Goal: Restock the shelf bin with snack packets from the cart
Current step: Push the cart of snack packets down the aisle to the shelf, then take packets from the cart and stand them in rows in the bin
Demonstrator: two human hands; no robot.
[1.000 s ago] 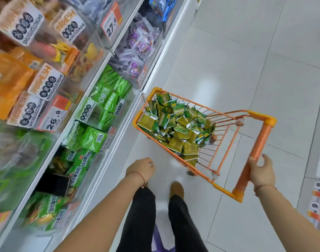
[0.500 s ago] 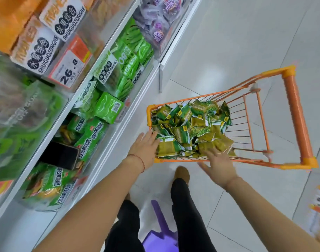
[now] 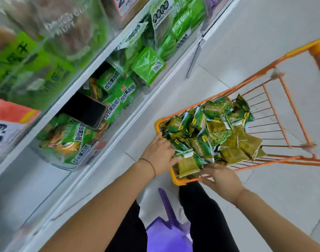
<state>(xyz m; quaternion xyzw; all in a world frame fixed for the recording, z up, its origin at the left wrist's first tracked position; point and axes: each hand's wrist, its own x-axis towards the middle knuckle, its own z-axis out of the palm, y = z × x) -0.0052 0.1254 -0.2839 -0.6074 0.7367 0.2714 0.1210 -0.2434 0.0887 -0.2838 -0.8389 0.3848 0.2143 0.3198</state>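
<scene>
An orange wire cart (image 3: 290,159) stands on the floor to my right, holding a heap of several green and olive snack packets (image 3: 212,131). My left hand (image 3: 159,151) reaches over the cart's near-left corner, its fingers stretched onto the packets. My right hand (image 3: 221,179) is at the cart's near rim, fingers spread and touching the closest olive packet (image 3: 188,165). Neither hand plainly grips a packet. To the left, on the low shelf, a clear bin (image 3: 52,163) holds green snack bags.
A black phone (image 3: 86,110) lies in the shelf among the green bags. Upper shelves (image 3: 93,57) carry more green packs and price tags. A purple scoop-like object (image 3: 166,231) hangs near my legs. Pale tiled floor (image 3: 264,42) spreads beyond the cart.
My right hand let go of the cart handle and came to the basket's near rim. My left hand moved from the cart's side onto the packets. The view dropped closer to shelf and cart.
</scene>
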